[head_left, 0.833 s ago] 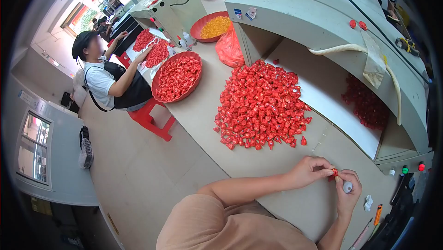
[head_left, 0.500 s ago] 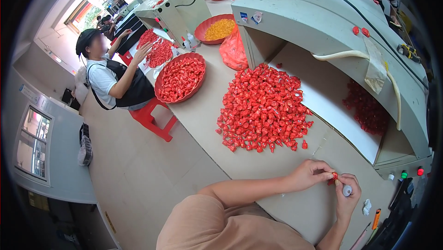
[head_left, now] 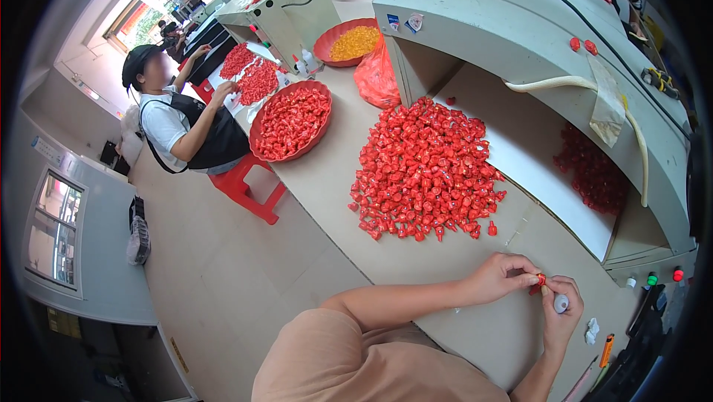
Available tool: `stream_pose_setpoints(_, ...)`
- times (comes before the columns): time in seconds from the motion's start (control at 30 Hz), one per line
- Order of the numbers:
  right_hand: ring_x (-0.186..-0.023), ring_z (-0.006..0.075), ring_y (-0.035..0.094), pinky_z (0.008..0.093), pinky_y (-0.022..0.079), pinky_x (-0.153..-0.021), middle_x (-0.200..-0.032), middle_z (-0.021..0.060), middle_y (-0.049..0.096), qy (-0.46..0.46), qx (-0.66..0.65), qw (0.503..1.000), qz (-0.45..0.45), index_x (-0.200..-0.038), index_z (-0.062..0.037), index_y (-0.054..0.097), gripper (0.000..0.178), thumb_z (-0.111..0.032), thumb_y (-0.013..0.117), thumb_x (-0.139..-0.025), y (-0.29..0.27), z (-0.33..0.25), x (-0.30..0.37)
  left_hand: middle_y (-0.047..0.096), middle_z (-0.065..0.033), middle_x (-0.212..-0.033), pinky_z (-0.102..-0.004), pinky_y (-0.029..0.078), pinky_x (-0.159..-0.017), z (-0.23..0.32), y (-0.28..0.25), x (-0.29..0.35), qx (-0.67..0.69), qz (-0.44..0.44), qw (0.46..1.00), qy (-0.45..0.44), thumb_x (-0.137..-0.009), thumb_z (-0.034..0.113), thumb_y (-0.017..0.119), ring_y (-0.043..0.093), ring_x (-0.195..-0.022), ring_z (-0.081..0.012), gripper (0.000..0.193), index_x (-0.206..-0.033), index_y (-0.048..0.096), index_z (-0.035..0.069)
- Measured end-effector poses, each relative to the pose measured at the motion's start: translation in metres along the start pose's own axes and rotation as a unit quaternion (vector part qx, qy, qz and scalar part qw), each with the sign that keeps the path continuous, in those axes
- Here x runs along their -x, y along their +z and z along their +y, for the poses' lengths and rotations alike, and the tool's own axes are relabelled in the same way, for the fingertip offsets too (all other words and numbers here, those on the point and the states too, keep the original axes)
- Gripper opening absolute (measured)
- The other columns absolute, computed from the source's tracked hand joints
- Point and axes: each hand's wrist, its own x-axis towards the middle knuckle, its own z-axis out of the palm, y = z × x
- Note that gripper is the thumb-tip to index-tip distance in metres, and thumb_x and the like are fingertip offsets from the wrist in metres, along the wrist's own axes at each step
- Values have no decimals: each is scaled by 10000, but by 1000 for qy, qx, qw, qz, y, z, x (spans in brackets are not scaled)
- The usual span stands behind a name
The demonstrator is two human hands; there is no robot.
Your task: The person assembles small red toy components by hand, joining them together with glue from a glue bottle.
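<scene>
Above the table at the right, a small red piece with a shiny gold-coloured band sits between my two hands. My left hand pinches it between thumb and fingertips. The fingertips of my right hand close on it from the other side. That same right hand also has a small white bottle tucked in its fingers, with only the rounded end showing. Beyond my hands lies a big heap of similar shiny red pieces, and one red piece stands at its near edge.
A pale arched machine stands over the right side, more red pieces inside. Red bowls hold red pieces and yellow pieces. At the left sits a co-worker. Crumpled tissue and an orange pen-like item lie right.
The co-worker's raised hand has come down toward the red pieces on their table. My hands keep almost the same place and the same hold; the view has shifted slightly.
</scene>
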Motion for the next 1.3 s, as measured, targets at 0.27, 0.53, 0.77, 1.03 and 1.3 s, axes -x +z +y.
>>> stream_pose_setpoints(0.27, -783, 142, 573, 246, 453, -686, -902, 99, 611, 2, 4, 1000, -3, -886, 5, 654, 177, 123, 640, -756, -1, 0, 0, 662, -71, -858, -265, 515, -714, 0, 1, -1, 11, 0, 1000, 0, -926, 59, 604, 616, -787, -113, 110, -956, 646, -38)
stream_pose_setpoints(0.53, -767, 130, 556, 237, 443, -673, -894, 91, 607, -1, 1, 1000, 1, -893, 5, 655, 190, 133, 631, -756, 2, -2, -1, 662, -68, -855, -263, 515, -717, 4, -1, -1, -9, -2, 1000, 6, -928, 70, 606, 610, -787, -109, 120, -957, 644, -40)
stream_pose_setpoints(0.77, -773, 133, 557, 239, 444, -676, -903, 94, 604, -4, -5, 1000, -2, -899, 5, 654, 196, 134, 632, -752, 3, 0, 1, 662, -66, -860, -264, 513, -719, 4, -2, 1, -1, -5, 1000, 7, -930, 68, 601, 608, -792, -107, 119, -963, 645, -37)
stream_pose_setpoints(1.03, -791, 158, 583, 260, 468, -700, -882, 99, 613, 3, 13, 1000, 13, -891, 4, 660, 179, 108, 675, -747, -5, 1, 4, 672, -60, -843, -257, 509, -708, 0, 4, -4, -32, -12, 999, 14, -924, 96, 614, 606, -782, -88, 132, -957, 656, -26)
stream_pose_setpoints(1.3, -811, 182, 648, 278, 513, -711, -882, 104, 671, -33, 26, 999, 1, -873, -22, 705, 157, 63, 727, -743, 5, -1, -12, 699, -50, -877, -247, 518, -731, 3, -8, -2, -93, 41, 994, -37, -906, 131, 655, 631, -813, -82, 169, -1006, 690, -2)
